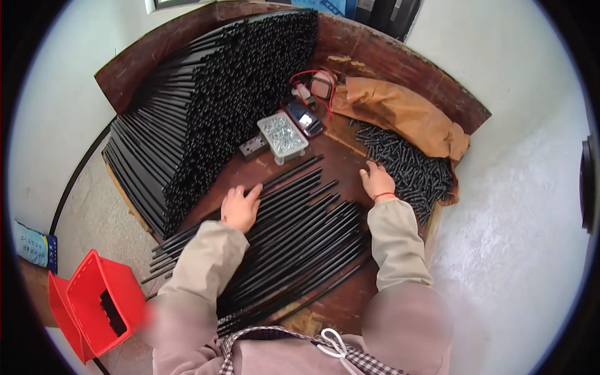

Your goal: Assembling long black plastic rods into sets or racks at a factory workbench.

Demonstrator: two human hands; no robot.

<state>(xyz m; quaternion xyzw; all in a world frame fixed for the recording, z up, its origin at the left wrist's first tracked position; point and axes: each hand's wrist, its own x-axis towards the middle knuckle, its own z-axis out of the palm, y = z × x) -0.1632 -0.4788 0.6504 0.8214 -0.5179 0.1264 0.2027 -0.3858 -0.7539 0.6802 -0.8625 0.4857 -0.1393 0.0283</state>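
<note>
- Your left hand (pixel 241 209) is over the upper end of those loose black rods (pixel 299 232) on the desk (pixel 342 164), fingers a bit apart; can't tell if it's pinching one
- Your right hand (pixel 377 180) is right by the small black parts (pixel 409 164), fingers bent, can't tell if anything's pinched

Long, thin black rods (pixel 294 240) look smooth and faintly glossy. The small translucent rectangular box (pixel 292 152) looks plastic, the shiny silvery pieces (pixel 281 133) in it metal.
</note>
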